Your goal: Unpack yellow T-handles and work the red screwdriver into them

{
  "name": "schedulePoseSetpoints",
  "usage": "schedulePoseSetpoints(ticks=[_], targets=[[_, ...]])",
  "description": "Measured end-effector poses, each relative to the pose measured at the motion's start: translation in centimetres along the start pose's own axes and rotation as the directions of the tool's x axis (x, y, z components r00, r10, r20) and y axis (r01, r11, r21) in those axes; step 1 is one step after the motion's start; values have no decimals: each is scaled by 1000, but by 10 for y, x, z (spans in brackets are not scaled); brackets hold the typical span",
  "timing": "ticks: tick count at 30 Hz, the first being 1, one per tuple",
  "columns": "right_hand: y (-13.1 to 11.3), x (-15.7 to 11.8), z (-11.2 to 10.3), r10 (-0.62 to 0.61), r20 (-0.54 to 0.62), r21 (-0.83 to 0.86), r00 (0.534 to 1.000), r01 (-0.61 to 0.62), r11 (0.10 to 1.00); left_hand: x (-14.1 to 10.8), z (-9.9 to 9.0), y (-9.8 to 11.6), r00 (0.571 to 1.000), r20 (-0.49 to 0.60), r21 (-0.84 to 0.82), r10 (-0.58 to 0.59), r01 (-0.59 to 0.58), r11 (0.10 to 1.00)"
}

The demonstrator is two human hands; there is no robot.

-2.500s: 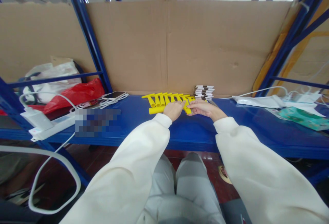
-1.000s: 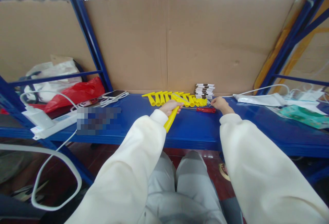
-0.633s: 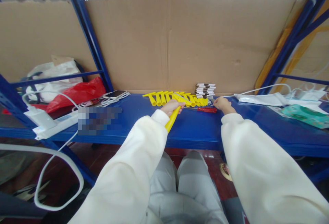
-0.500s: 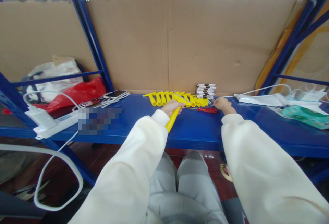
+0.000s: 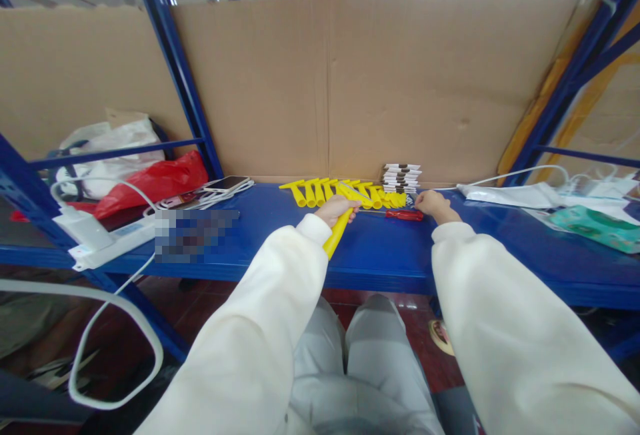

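My left hand (image 5: 336, 209) is closed around the handle of a yellow plastic hand tool (image 5: 337, 234), whose angled head points away from me. A row of similar yellow tools (image 5: 310, 194) lies just behind it. Smaller flat yellow pieces (image 5: 394, 200) sit at the row's right end, beside some tiny shiny bits (image 5: 409, 200). My right hand (image 5: 433, 204) rests close to those bits with its fingertips pinched together; whatever is between them is too small to make out. Between my hands lies a red-handled screwdriver (image 5: 404, 215), its shaft toward the left.
A stack of white packets with dark bands (image 5: 401, 178) stands against the cardboard (image 5: 400, 88). On the left are a power strip (image 5: 117, 238), a phone (image 5: 227, 184) and a red bag (image 5: 155, 182). White pouches (image 5: 510, 195) and a green packet (image 5: 595, 227) lie right on the blue shelf (image 5: 280, 248).
The view has shifted very slightly. Both hands stay almost where they were, the left still around the yellow tool and the right still pinched by the tiny bits.
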State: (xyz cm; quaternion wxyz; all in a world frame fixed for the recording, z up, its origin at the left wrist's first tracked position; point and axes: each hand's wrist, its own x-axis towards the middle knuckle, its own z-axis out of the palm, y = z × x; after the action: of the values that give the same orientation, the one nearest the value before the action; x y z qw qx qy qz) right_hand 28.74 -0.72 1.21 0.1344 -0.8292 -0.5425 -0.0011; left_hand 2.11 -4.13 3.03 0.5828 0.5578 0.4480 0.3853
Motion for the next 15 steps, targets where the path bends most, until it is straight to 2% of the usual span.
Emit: schedulePoseSetpoints(ticks=[15], targets=[[4, 7, 5, -33, -10, 27, 999, 33, 999, -5, 1, 3, 1000, 29, 14, -4, 4, 1000]])
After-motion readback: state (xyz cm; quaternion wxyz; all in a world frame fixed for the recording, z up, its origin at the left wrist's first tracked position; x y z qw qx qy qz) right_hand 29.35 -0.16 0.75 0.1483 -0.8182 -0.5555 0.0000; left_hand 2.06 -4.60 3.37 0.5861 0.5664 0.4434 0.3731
